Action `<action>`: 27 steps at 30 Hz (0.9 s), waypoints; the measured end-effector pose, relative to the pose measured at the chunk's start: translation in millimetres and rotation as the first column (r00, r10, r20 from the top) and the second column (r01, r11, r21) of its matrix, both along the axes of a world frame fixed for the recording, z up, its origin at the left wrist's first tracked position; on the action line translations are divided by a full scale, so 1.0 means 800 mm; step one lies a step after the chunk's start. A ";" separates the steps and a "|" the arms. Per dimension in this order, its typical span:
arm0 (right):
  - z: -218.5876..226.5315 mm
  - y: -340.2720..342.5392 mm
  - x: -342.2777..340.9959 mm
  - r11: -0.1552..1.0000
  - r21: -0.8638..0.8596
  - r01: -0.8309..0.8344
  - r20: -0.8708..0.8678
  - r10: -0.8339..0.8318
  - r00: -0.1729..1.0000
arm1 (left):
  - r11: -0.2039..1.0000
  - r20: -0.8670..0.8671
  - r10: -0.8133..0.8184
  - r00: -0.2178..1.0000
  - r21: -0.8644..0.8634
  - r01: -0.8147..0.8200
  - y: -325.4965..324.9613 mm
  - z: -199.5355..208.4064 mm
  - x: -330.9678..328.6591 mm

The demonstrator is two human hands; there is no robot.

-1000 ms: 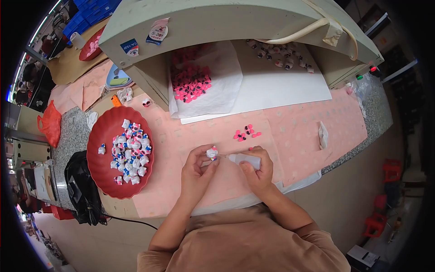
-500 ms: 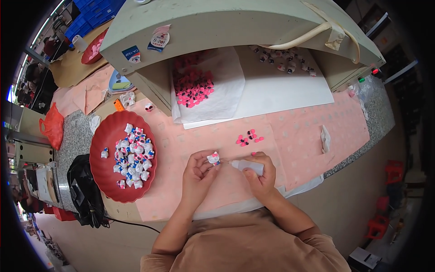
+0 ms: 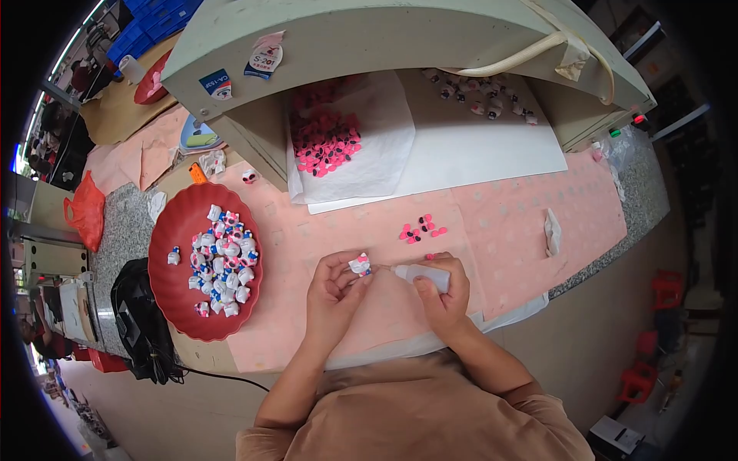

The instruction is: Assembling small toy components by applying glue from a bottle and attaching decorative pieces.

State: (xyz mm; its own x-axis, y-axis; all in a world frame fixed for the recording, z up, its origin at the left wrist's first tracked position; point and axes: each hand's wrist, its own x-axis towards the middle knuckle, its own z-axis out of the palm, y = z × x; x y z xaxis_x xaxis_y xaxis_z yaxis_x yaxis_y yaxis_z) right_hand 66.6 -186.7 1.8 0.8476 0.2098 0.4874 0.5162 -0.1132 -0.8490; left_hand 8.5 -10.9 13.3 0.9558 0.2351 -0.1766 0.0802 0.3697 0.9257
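Between the thumb and fingers of my left hand point(image 3: 335, 294) is a small white cat-like figurine point(image 3: 359, 265) with pink and blue parts. My right hand point(image 3: 448, 298) is wrapped round a translucent squeeze bottle point(image 3: 427, 277), whose thin nozzle points left at the figurine; whether its tip touches cannot be made out. A pink bit point(image 3: 430, 256) shows at the right index finger. Beyond the hands lie several small pink and black pieces point(image 3: 421, 228) on the pink paper. At left, a red scalloped bowl point(image 3: 171, 288) holds many similar figurines point(image 3: 223, 261).
Ahead stands a grey-green hooded box point(image 3: 369, 38), with a white sheet point(image 3: 477, 169), a heap of pink and black pieces point(image 3: 327, 146) and more figurines point(image 3: 492, 100) inside. A crumpled tissue point(image 3: 552, 233) lies at right, a black bag point(image 3: 142, 323) left of the bowl.
The figurine has turned slightly in my left hand, showing more pink. Both hands otherwise keep their holds, and the whole view has shifted slightly.
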 end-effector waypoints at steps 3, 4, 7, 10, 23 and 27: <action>0.007 0.003 0.001 1.000 0.011 -0.025 0.004 0.025 1.000 | 0.999 -0.006 0.006 1.000 0.037 -0.006 0.000 -0.001 0.001; 0.010 0.004 0.001 0.999 0.025 -0.046 0.029 0.045 0.999 | 0.999 -0.006 0.005 1.000 0.036 -0.005 0.000 0.000 0.002; 0.010 -0.001 0.002 0.998 -0.016 -0.054 -0.077 0.052 0.996 | 1.000 -0.009 -0.006 1.000 0.026 0.006 0.001 0.003 0.004; 0.007 -0.009 0.000 0.966 0.253 0.060 -0.394 0.046 0.918 | 0.999 -0.013 -0.030 0.999 -0.029 0.030 0.008 0.002 0.002; 0.061 -0.003 0.062 0.755 -0.652 -0.066 -0.097 0.003 0.995 | 0.989 -0.029 -0.048 0.998 -0.141 0.044 0.015 0.004 -0.004; 0.061 -0.001 0.068 0.739 -0.667 -0.094 -0.136 0.003 0.991 | 0.984 -0.006 -0.060 0.998 -0.166 0.058 0.017 0.006 -0.008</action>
